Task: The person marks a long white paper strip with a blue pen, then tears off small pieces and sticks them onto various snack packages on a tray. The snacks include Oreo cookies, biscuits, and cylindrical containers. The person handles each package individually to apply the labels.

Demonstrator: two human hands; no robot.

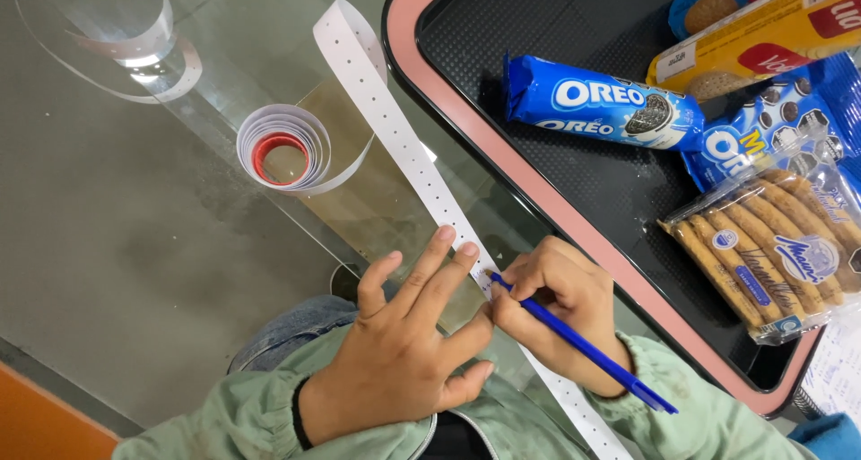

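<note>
Fingers of your left hand (408, 334) lie flat and spread, pinning the white perforated strip (404, 146) to the glass table (117, 245) so it stays put. At three o'clock, your right hand (556, 312) pinches a blue pen (583, 345), tip on the strip.

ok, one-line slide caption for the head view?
Left hand pins a perforated white paper strip on a glass table while the right hand writes with a blue pen, beside a tray of biscuit packs.

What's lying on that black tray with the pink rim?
On the tray lie a blue cookie roll, a clear pack of long biscuits and more blue and yellow packs, which overlap; anything beneath them is hidden.
</note>
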